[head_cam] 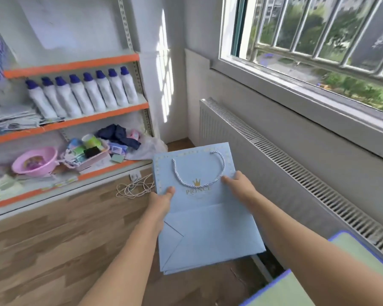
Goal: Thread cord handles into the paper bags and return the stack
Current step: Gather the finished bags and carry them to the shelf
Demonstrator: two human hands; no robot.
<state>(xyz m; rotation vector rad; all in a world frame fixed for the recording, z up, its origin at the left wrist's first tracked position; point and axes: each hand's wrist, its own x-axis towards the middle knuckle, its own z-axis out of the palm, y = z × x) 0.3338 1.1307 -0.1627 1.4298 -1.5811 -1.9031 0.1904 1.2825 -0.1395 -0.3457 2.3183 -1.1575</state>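
Top bag of flat blue stack (208, 228) has its cord handle (199, 171) threaded — left hand (161, 202) and right hand (239, 184) grip its edges, held above the floor, stack not yet returned.

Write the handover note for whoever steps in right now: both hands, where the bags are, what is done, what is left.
Left hand: grips the left edge of the stack of flat blue paper bags, thumb on top.
Right hand: holds the right edge, fingers on the top bag's face.
The stack is held in the air above the wooden floor, between the shelf unit and the radiator.
Done: the top bag has its white cord handle threaded. The bags below cannot be checked.
Left: set the stack back in its place. Loose cord lies on the floor by the shelf.
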